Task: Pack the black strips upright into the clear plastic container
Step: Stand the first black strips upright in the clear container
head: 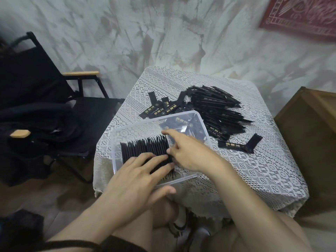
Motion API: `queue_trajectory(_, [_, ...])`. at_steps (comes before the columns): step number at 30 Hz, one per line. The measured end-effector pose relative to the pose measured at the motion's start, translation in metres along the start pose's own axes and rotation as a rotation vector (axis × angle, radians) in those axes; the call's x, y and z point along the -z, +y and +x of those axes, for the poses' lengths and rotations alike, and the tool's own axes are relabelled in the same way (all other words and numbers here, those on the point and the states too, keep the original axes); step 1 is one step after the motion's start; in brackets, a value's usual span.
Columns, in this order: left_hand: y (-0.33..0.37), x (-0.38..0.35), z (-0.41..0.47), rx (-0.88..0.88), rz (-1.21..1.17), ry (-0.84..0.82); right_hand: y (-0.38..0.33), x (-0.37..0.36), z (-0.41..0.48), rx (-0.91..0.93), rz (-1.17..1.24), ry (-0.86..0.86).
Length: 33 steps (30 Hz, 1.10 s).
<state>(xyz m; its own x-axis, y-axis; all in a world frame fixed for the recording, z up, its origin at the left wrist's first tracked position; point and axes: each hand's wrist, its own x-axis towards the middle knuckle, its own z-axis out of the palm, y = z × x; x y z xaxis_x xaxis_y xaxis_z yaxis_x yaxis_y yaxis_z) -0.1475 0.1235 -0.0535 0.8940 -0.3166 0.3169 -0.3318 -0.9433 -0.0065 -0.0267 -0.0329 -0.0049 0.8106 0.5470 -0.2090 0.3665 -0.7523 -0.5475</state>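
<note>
Strips (145,148) standing in the clear plastic container (154,118) are best kept squeezed tight: left hand (134,180) fingers are laid straight on their tops, right hand (189,153) index is stretched, nothing held; loose pile (218,110) lies beyond the container

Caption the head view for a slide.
Left hand presses upright black strips in the clear container; right hand touches the row's end; loose pile behind.
</note>
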Motion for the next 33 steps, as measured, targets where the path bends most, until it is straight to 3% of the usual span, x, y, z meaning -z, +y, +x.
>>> queue_trajectory(13, [0.002,0.005,0.005,-0.076,0.017,0.02,0.004,-0.002,-0.002,-0.016,-0.016,0.013])
queue_trajectory(33, [0.007,-0.002,0.01,-0.059,0.118,0.004,-0.005,0.003,-0.013,-0.054,-0.015,-0.002])
